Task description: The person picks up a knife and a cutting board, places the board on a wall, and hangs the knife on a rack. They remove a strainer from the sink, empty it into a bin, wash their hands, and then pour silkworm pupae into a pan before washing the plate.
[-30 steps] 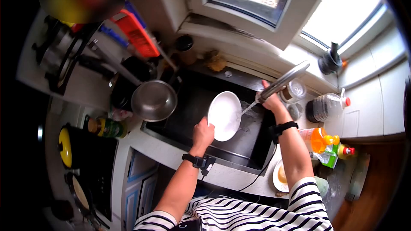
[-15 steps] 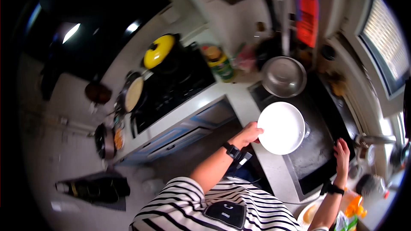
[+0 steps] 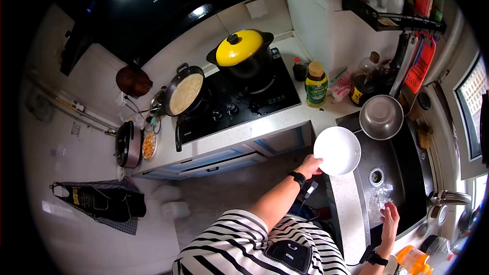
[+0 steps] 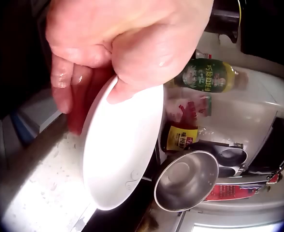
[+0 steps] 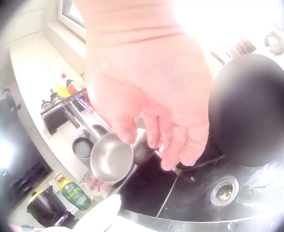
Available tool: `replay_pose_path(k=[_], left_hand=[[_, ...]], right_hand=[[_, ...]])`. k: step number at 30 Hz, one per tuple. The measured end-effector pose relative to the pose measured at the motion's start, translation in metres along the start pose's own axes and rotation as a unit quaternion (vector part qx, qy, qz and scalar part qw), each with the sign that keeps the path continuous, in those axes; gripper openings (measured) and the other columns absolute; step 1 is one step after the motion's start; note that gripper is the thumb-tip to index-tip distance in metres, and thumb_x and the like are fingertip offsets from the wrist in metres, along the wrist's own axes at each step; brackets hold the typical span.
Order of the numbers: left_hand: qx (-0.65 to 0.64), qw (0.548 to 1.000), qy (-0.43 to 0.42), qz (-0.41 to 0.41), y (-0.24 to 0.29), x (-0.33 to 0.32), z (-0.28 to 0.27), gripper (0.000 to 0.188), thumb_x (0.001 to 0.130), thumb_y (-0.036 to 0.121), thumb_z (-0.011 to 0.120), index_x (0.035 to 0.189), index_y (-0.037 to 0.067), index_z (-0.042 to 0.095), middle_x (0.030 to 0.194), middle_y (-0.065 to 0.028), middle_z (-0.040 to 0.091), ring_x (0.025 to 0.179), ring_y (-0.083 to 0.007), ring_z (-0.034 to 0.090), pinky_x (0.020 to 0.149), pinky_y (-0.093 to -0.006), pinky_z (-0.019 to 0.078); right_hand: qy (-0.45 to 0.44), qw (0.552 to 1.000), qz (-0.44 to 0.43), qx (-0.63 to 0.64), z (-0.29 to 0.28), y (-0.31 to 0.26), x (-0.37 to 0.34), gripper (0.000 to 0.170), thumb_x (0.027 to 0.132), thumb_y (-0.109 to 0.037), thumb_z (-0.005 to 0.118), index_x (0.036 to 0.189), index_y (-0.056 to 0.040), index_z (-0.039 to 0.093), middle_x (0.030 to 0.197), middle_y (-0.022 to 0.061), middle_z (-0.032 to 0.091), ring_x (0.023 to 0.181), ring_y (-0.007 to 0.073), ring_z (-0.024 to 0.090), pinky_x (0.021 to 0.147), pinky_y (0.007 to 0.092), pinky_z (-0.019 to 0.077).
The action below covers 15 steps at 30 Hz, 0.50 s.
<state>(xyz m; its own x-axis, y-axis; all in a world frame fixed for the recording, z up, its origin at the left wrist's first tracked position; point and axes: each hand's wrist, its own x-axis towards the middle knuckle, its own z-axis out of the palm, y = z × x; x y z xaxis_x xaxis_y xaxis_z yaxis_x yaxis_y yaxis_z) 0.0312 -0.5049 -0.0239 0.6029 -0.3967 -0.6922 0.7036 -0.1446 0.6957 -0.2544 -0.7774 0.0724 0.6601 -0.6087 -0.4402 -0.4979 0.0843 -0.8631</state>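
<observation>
My left hand [image 3: 309, 165] grips the rim of a white bowl [image 3: 337, 151], which is over the counter edge beside the sink. In the left wrist view the thumb of the left hand [image 4: 127, 43] lies on the inner face of the bowl [image 4: 125, 150], with the fingers behind it. Over the front right part of the dark sink [image 3: 402, 173], my right hand [image 3: 389, 224] holds nothing, its fingers loosely bent. The right wrist view shows wet fingertips on the right hand [image 5: 151, 92].
A metal pan [image 3: 381, 117] sits at the sink's back left corner. The faucet [image 3: 451, 197] is at the right. On the stove [image 3: 239, 107] stand a yellow-lidded pot [image 3: 239, 48] and a frying pan with pale food [image 3: 186, 94]. A green-labelled bottle [image 3: 316, 87] stands on the counter.
The view has turned left towards the stove. The left hand has moved the bowl out from over the sink, and the right hand has come away from the faucet.
</observation>
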Motion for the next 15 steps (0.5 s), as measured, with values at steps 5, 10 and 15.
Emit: replay_pose_path(k=[5,10,15], left_hand=[[-0.021,1.0,0.006,-0.01,-0.003,0.013,-0.011,0.031,0.089,0.021,0.051,0.115,0.004,0.055,0.104,-0.0103,0.063,0.089,-0.0246,0.061,0.075,-0.0432,0.0494],[-0.029,0.999,0.007,-0.012,0.011,0.005,-0.012,0.026,0.089,0.018,0.053,0.107,0.0,0.06,0.098,-0.0138,0.065,0.085,-0.0255,0.065,0.067,-0.0383,0.0543],[-0.049,0.998,-0.011,-0.047,0.01,0.022,-0.027,0.03,0.09,0.022,0.056,0.111,0.0,0.056,0.103,-0.0143,0.062,0.092,-0.0268,0.062,0.077,-0.0431,0.0517]], right_hand=[[0.053,0.999,-0.001,0.011,0.031,-0.004,-0.026,0.032,0.093,-0.027,0.053,0.117,-0.0073,0.057,0.107,0.0002,0.061,0.087,0.0127,0.059,0.07,0.0262,0.042],[0.071,0.996,0.026,0.039,0.077,-0.015,-0.055,0.031,0.093,-0.022,0.054,0.119,-0.0042,0.055,0.108,0.0016,0.061,0.088,0.0139,0.06,0.07,0.0259,0.0444],[0.08,0.996,0.033,0.011,0.116,-0.021,-0.077,0.034,0.093,-0.023,0.055,0.12,-0.0029,0.053,0.108,0.0037,0.06,0.089,0.0151,0.06,0.072,0.0274,0.0461]])
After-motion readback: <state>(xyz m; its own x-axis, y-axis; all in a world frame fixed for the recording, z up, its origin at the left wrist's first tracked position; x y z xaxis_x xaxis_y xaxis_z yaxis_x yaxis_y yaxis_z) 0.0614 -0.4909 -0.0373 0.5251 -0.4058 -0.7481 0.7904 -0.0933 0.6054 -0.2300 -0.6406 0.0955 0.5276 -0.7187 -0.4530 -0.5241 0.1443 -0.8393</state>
